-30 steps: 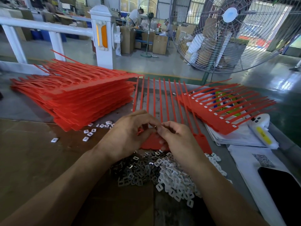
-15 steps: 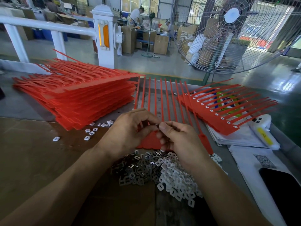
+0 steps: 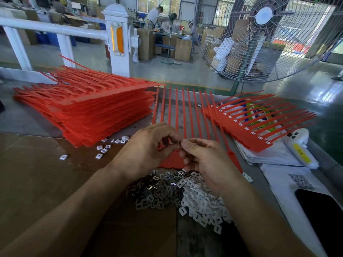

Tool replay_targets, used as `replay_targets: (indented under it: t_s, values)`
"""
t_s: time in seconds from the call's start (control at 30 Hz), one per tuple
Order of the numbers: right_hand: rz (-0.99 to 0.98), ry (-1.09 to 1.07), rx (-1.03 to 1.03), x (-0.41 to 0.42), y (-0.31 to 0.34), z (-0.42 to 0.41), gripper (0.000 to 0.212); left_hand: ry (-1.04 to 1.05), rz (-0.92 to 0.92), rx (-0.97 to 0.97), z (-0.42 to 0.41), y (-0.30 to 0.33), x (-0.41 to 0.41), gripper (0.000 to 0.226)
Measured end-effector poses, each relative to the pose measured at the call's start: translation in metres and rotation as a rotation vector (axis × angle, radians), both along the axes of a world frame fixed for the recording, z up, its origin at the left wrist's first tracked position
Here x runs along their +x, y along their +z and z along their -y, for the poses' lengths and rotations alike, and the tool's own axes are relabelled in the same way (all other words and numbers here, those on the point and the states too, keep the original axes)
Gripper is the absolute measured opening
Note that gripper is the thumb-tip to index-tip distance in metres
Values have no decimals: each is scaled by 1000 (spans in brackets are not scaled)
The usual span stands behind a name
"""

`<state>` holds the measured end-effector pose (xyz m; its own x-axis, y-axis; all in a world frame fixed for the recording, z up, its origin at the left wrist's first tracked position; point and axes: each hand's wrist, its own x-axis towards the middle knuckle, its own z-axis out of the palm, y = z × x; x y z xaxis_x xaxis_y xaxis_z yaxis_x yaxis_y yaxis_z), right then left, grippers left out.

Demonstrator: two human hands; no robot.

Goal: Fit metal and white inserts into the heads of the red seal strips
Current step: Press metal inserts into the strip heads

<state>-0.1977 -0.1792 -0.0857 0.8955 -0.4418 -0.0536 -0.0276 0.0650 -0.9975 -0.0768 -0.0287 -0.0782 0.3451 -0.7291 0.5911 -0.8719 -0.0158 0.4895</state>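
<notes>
- Both hands are meeting over the head end of the red seal strip sheet (image 3: 171, 160), which is lying flat on the table (image 3: 37, 182) with its tails (image 3: 183, 108) pointing away
- Left hand (image 3: 146, 151) and right hand (image 3: 206, 160) are pinching fingertip to fingertip on 1 small insert (image 3: 181, 142); too small to tell if it is metal or white
- Metal inserts (image 3: 154, 191) and white inserts (image 3: 202, 199) are sitting in 2 piles just below the hands, touching each other
- Unfilled stack (image 3: 89, 112) is waiting on the left; finished sheet (image 3: 246, 134) with white inserts showing is lying on the right
- To do this well, I am suggesting: squaring the insert between the fingertips first, then lowering it flat into 1 head pocket, pressing straight down
- Risk I am judging: a tilted insert jamming or flicking off into the piles
- Pinning the sheet with spare fingers is probably helping alignment
</notes>
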Motion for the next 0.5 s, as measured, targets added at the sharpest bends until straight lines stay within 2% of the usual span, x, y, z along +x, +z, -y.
replay_targets:
  t_s: [0.1,0.27,0.37,0.5]
  values:
    - [-22,3,-55,-2,1,2,14,-16,50,11,-1,1,0,14]
    - [-5,-28,-74,-2,3,-1,17,33,33,23,-1,1,2,11]
    - [-6,-106,-178,-2,4,-2,21,160,3,16,-4,0,12,7]
    - [-53,-144,-335,-5,4,0,15,286,-92,81,-7,-5,24,4]
